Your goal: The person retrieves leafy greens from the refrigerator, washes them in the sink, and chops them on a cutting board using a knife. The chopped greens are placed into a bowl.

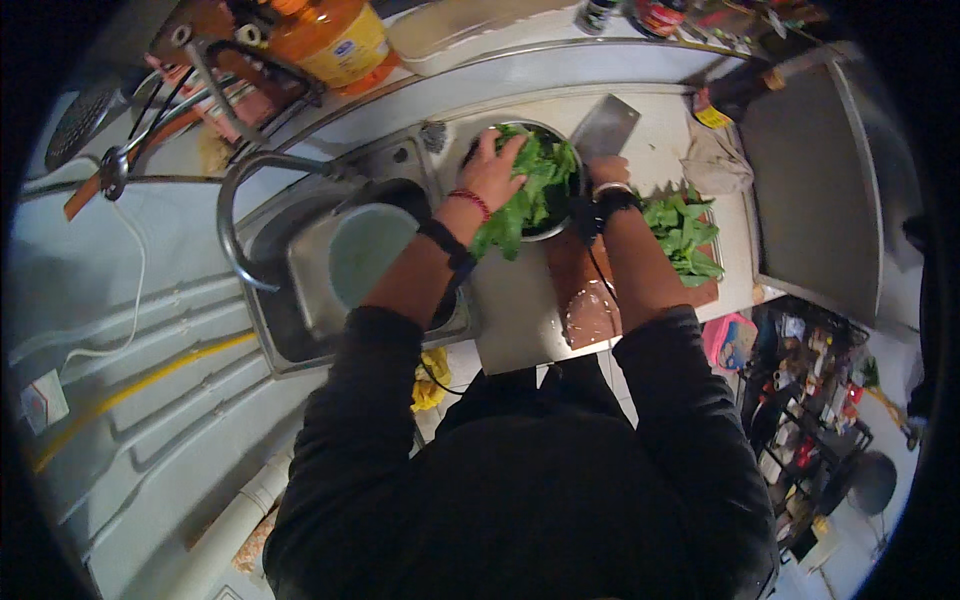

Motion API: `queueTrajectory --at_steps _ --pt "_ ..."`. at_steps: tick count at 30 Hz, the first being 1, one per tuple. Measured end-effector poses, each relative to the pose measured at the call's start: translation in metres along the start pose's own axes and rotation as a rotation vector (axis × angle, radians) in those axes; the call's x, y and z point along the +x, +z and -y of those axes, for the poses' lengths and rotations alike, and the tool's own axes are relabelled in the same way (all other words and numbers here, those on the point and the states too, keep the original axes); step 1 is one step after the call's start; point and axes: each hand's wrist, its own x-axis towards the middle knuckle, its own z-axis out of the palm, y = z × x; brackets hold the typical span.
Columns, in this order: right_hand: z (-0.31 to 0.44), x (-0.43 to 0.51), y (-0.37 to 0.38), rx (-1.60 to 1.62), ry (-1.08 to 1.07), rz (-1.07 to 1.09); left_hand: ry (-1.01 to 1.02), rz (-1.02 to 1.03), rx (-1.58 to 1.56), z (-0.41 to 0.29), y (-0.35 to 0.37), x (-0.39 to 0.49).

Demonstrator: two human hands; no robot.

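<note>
My left hand (491,176) lies with its fingers spread on leafy greens (536,176) in a round metal bowl (561,229); whether it grips any leaves I cannot tell. Some leaves hang over the bowl's near edge. To the right of the bowl my right hand (609,172) is closed at the lower end of a cleaver, its wide blade (607,126) pointing away from me; the handle is hidden in the hand. More leafy greens (686,229) lie on a brown cutting board (589,300), beyond my right forearm. The board's near part looks wet.
On the left is a metal sink (289,345) with a curved faucet (225,225) and a pale green basin (367,244). A cloth (716,161) lies at the counter's right. An orange bottle (337,45) and a pale tray (450,34) stand on the back ledge.
</note>
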Motion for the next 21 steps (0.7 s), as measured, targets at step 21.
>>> queueTrajectory --at_steps 21 --pt "-0.12 -0.1 -0.183 -0.469 -1.253 0.265 0.097 -0.34 -0.049 0.001 -0.027 -0.012"
